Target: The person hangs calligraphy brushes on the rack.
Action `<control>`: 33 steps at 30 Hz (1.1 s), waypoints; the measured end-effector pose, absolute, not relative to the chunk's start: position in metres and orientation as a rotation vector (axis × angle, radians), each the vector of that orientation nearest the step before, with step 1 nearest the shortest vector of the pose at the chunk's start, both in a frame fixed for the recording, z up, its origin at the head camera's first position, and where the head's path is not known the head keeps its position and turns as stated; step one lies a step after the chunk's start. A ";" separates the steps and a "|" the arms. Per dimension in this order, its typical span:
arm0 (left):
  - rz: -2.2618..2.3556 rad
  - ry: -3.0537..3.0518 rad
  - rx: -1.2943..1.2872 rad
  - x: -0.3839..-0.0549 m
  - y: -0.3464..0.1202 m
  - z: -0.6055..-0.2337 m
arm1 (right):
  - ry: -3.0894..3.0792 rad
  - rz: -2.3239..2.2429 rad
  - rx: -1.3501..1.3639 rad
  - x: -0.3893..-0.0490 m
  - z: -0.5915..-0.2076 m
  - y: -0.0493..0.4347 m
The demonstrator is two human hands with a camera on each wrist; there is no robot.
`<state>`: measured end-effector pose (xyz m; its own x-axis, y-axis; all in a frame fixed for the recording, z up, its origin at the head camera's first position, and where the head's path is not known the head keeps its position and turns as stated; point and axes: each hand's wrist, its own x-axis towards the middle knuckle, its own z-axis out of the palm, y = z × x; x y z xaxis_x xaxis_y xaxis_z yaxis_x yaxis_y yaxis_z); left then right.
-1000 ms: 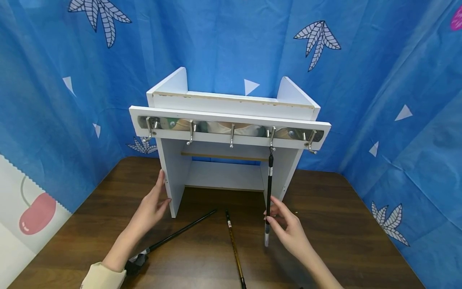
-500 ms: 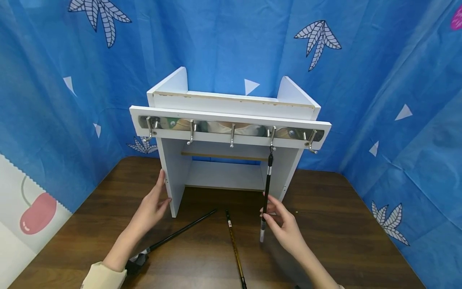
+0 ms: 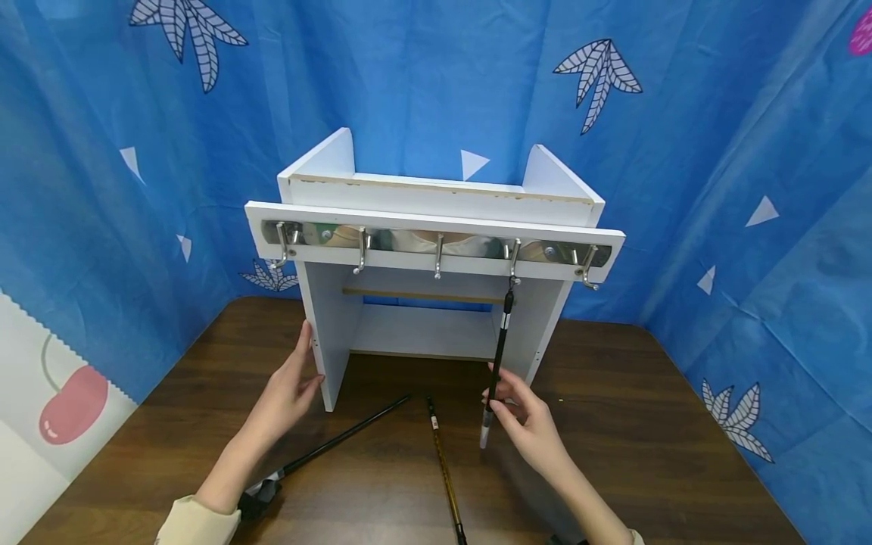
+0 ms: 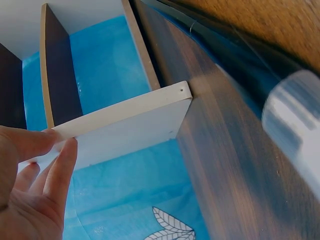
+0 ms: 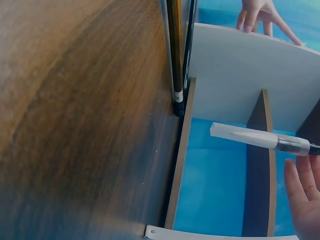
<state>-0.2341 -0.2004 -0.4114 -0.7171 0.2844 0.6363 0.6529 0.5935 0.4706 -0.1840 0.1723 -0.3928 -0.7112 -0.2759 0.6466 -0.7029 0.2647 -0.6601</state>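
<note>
A slim black brush (image 3: pixel 499 344) with a pale, clear-cased tip hangs by its loop from the fourth hook (image 3: pixel 514 261) of the metal hook strip. It tilts, lower end to the left. My right hand (image 3: pixel 530 428) pinches it near the bottom between thumb and fingers. In the right wrist view its whitish tip (image 5: pixel 245 135) points away from the fingers. On the left, my left hand (image 3: pixel 282 393) grips the front edge of the white shelf unit's side panel (image 3: pixel 320 333). The left wrist view shows that hand's fingers on both sides of the panel (image 4: pixel 125 112).
On the brown table (image 3: pixel 613 454) lie a black brush (image 3: pixel 347 433), its thick end partly behind the left forearm, and a brown-patterned brush (image 3: pixel 444 469). Other bare hooks (image 3: pixel 438 253) stick out of the board. A blue curtain (image 3: pixel 436 76) surrounds the table.
My right hand has moved left, swinging the brush's lower end from nearly vertical to a leftward slant. The left hand and shelf unit stay put.
</note>
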 end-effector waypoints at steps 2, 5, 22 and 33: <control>-0.971 -2.322 -0.741 -0.234 -0.200 -0.412 | -2.159 1.431 0.858 -0.187 -0.400 0.175; -0.972 -2.332 -0.734 -0.234 -0.200 -0.412 | -2.184 1.419 0.816 -0.189 -0.407 0.177; -0.949 -2.313 -0.743 -0.234 -0.199 -0.414 | -2.198 1.453 0.860 -0.176 -0.396 0.178; -0.929 -2.324 -0.732 -0.235 -0.200 -0.412 | -2.192 1.495 0.897 -0.176 -0.393 0.177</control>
